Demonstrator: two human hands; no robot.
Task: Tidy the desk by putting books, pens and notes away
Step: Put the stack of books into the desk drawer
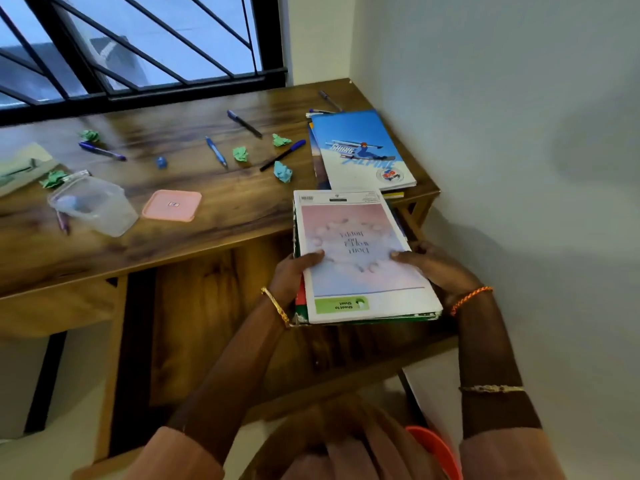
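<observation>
I hold a stack of books, a pink-and-white notebook on top, just off the desk's front right edge. My left hand grips its left side with the thumb on the cover. My right hand grips the right side. A blue skiing book lies on another pile at the desk's right end. Several pens lie across the wooden desk, among them a black one, a blue one and a purple one. Crumpled green notes and a light blue one are scattered between them.
A clear plastic container lies on its side at the desk's left, its pink lid flat beside it. A pale pouch sits at the far left. A barred window runs behind the desk; a wall stands close on the right.
</observation>
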